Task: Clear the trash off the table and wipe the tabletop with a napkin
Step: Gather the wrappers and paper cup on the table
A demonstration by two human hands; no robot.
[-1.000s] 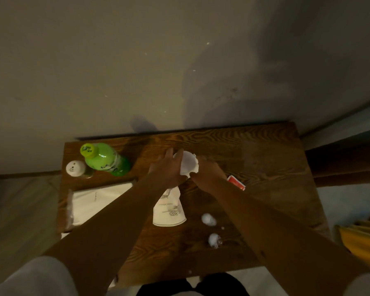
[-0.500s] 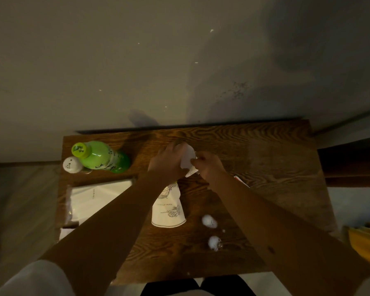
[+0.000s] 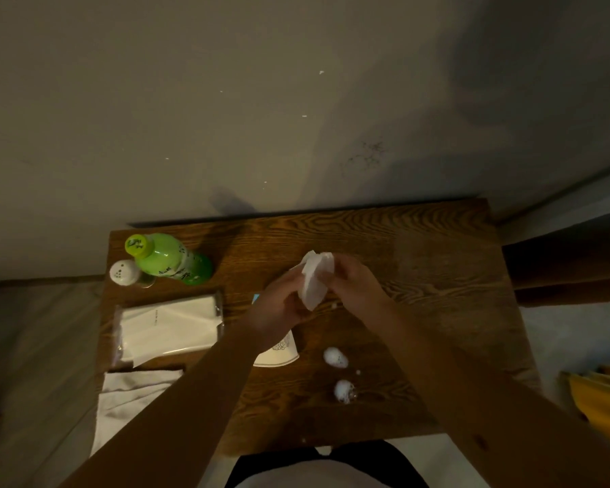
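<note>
I see both hands over the middle of the wooden table [image 3: 419, 262], holding one white napkin [image 3: 314, 280] between them, just above the tabletop. Left hand [image 3: 279, 304] has fingers curled onto the napkin's left side; right hand [image 3: 349, 280] pinches its right edge. Napkin looks partly folded.

Trash on the table: paper cup [image 3: 279, 353] lying on its side, mostly hidden under the left forearm; two small crumpled white wads [image 3: 335, 357] [image 3: 344, 390] just right of it, nearer the near edge.

Far left: green bottle [image 3: 171, 260] and white shaker [image 3: 124, 272], touching or nearly so, can't tell. Nearer on the left, a napkin pack [image 3: 166, 325], then a cloth [image 3: 127, 399] overhanging the near-left corner.
</note>
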